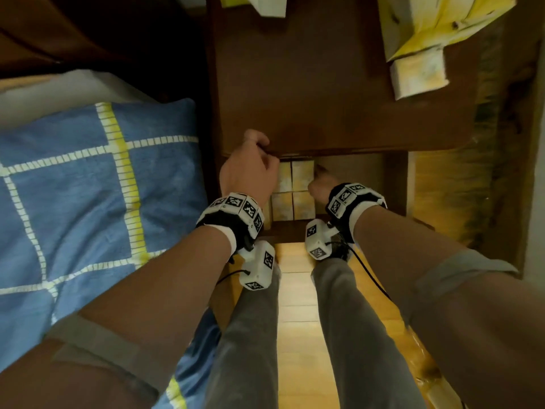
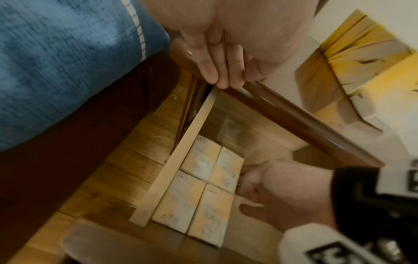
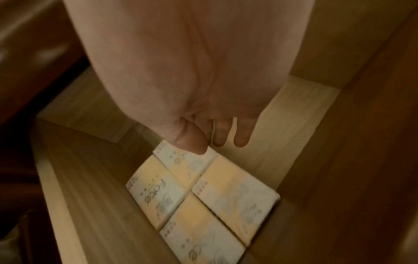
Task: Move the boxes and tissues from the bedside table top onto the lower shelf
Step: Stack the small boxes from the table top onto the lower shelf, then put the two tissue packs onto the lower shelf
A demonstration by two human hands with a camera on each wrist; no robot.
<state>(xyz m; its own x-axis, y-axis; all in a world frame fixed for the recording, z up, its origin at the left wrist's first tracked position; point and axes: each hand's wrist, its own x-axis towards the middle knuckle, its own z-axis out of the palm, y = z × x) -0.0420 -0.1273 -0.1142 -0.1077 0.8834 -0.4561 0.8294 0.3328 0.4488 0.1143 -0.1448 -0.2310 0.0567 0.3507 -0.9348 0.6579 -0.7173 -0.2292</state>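
Several yellow-and-white tissue packs (image 1: 295, 190) (image 2: 203, 187) (image 3: 199, 192) lie flat in a block inside the pale wood lower compartment (image 3: 282, 134) under the dark brown table top (image 1: 324, 98). My left hand (image 1: 253, 160) (image 2: 221, 67) grips the front edge of the table top, fingers curled under it. My right hand (image 1: 321, 181) (image 2: 271, 187) (image 3: 214, 135) reaches into the compartment just right of the packs, fingers hanging loose, holding nothing. A yellow-and-white box (image 1: 418, 39) and a tissue pack (image 1: 418, 73) sit at the top's far right.
A white box (image 1: 268, 4) shows at the far edge of the table top. The bed with a blue checked cover (image 1: 88, 187) stands close on the left. My legs in grey trousers (image 1: 250, 335) stand on the wooden floor (image 1: 298, 290).
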